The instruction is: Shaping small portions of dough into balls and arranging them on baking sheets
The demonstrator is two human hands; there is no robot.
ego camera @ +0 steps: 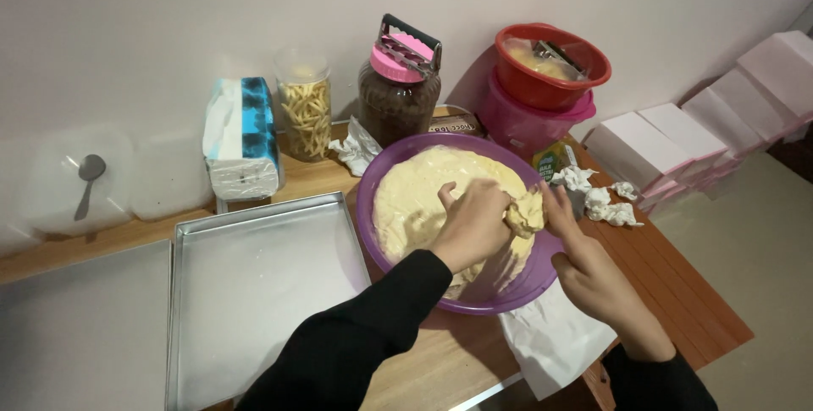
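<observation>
The left hand (474, 225) is reaching into the purple bowl (373, 199) on the desk (423, 369), its fingers closing around a lump of yellow dough (527, 215). The right hand (593, 280) is pinching the same lump from beside it.

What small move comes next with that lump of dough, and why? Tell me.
Probably lift the dough lump clear of the purple bowl and carry it left to the metal tray. The left hand has it pinched off the pale dough mass, the right hand touches it, and the tray sits bare beside the bowl.
</observation>
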